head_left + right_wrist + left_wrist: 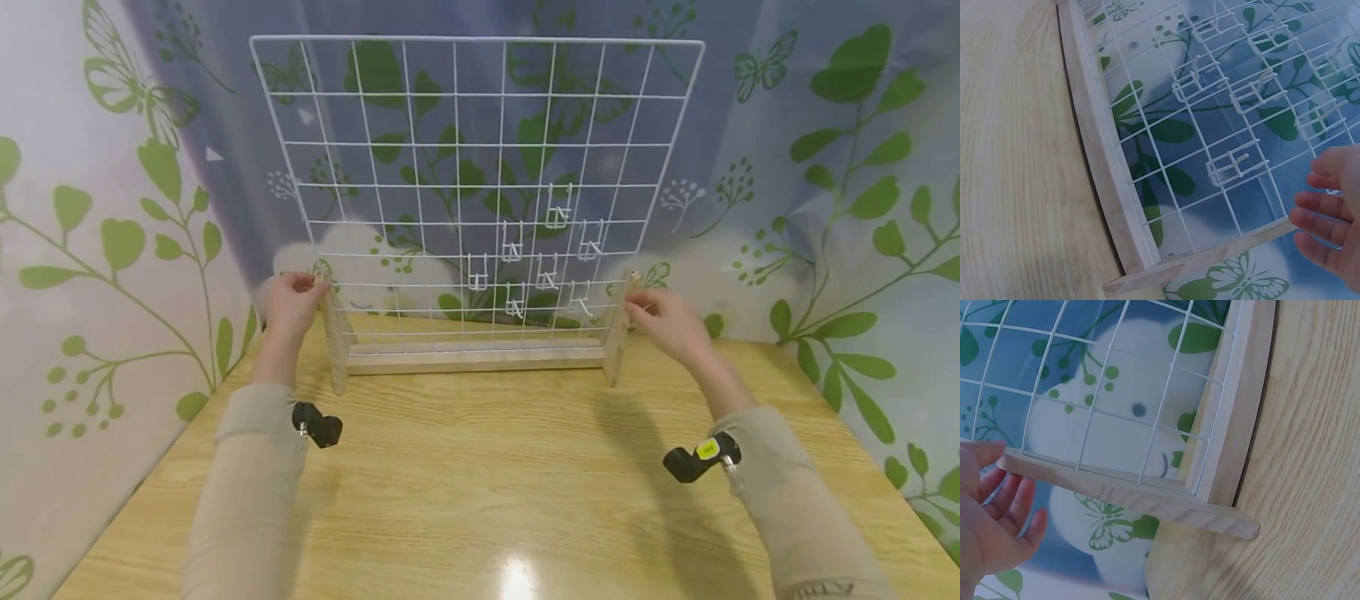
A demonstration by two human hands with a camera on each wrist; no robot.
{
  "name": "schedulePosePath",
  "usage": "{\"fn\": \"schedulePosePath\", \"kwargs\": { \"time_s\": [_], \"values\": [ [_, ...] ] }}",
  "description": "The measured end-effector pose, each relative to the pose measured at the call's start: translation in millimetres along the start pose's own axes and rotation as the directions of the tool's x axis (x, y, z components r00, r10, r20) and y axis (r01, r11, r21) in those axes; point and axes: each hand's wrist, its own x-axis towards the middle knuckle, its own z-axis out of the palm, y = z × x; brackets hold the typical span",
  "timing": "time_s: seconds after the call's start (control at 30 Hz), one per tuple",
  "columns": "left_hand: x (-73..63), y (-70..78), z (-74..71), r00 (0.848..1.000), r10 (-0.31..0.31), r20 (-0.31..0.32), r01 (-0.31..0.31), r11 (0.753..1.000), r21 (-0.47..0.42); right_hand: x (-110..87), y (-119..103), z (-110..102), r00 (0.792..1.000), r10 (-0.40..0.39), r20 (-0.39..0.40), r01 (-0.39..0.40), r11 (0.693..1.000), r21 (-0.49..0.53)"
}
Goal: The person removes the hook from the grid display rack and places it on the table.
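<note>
L hand (292, 307), 10 o'clock: fingers curled, pinching top of L upright (336, 354). R hand (672, 323), 2 o'clock: same on R upright (617, 342). Wire grid (459, 185) betw. them, 12 o'clock on table (465, 467); hooks (557, 218) toward its 4. Prob. steadying grid; next move calls for even, matched grip.

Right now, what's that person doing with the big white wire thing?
The person's left grip holds the top of the left wooden post; the right grip is at the right post. The wire grid stands between the posts, with seven white hooks hanging toward its lower right.
</note>
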Motion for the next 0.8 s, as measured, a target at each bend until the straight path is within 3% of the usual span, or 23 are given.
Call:
{"fn": "schedulePosePath", "kwargs": {
  "time_s": [0.37,0.8],
  "values": [
    [0.7,-2.6,-1.4,1.000,0.022,-0.001,-0.022,0.997,0.076,10.9,-10.1,-15.4,0.999,0.011,0.034,-0.017,0.986,0.164],
    [0.2,-1.5,0.9,1.000,0.022,-0.019,-0.019,0.994,0.106,26.3,-22.3,-23.0,0.998,0.050,-0.034,-0.039,0.963,0.268]
  ]
}}
